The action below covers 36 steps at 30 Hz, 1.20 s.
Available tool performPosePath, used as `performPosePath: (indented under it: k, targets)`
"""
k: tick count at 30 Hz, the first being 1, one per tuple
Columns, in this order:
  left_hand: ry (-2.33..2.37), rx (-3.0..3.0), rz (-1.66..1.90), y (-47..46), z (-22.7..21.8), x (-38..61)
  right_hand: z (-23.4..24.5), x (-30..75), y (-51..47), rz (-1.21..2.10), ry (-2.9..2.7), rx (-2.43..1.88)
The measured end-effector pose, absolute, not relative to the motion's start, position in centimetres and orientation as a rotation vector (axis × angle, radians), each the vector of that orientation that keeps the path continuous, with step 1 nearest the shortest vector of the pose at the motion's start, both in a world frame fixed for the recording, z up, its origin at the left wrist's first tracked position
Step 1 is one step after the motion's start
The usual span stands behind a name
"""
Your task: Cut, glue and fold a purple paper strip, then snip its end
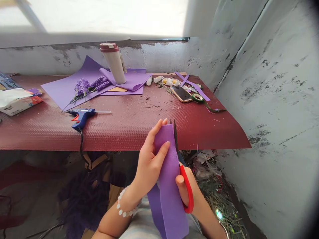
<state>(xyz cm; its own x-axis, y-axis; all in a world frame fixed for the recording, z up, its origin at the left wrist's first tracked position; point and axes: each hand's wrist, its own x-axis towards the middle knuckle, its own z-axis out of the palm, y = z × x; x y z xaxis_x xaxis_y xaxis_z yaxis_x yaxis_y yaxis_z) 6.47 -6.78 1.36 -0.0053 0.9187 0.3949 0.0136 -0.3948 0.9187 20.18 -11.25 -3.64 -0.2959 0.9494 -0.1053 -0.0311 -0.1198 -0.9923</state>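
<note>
My left hand (152, 152), with a white bead bracelet (122, 205) at the wrist, grips a folded strip of purple felt-like sheet (171, 196) near its top end, thumb in front and fingers behind. In my right hand (188, 189) is a pair of scissors (187, 191) with red handles, the thumb through one loop. Their dark blades point up along the strip's right edge, slightly apart at the tips. Part of the right hand is hidden behind the sheet. Both hands are in front of the table's near edge.
On the red table (129, 132) lie a blue glue gun (83, 118), purple flowers (84, 87), purple sheets (62, 83) under a lidded cup (114, 64), a phone (181, 93), green tape (197, 97) and small bottles (169, 81). A tissue box (18, 103) stands left. A wall (279, 116) bounds the right.
</note>
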Motion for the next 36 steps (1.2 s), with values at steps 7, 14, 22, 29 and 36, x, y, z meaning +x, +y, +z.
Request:
performPosePath:
  k: [7,14,22,29,36]
  targets:
    - [0.981,1.513,1.519,-6.9,1.2,6.6,-3.7,20.0,-11.5,1.453,-1.355,-1.136]
    - [1.010,1.522,1.511,-7.0,1.3,6.5,-4.5,20.1,-11.9,1.481,-1.312,-1.159]
    - [1.006,1.488,1.507,-7.1,1.4,6.5,-3.8,19.9,-12.1,1.543,-1.218,-1.221]
    - [1.009,1.469,1.500,-7.0,1.3,6.4,-4.1,19.8,-11.8,1.472,-1.176,-1.255]
    - [0.984,1.460,1.476,-7.1,1.5,6.2,-4.4,20.4,-11.0,1.403,-1.292,-1.050]
